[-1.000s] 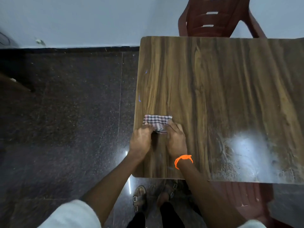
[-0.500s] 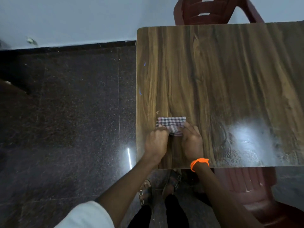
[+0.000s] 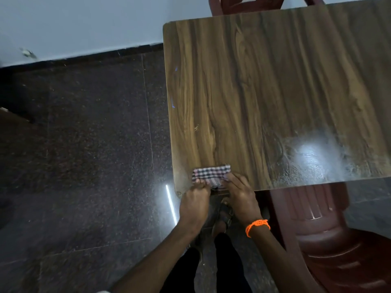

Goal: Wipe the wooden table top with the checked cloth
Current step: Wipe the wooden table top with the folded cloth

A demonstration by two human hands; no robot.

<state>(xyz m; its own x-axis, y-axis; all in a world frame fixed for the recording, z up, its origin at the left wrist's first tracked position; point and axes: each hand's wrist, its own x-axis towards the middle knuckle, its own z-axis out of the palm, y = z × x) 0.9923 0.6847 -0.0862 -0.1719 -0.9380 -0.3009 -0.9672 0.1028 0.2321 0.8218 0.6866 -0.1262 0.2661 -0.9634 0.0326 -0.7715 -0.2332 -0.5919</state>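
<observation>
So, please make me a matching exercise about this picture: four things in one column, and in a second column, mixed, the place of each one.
Things:
1. checked cloth
2. orange wristband
3. bright glare
4. near chair

Places:
A. on the right wrist
B. on the floor, partly under the near right part of the table
C. at the near left corner of the table, under the fingers of the left hand and right hand
D. on the near right part of the table top

Pairs: 1-C, 2-A, 3-D, 4-B
</observation>
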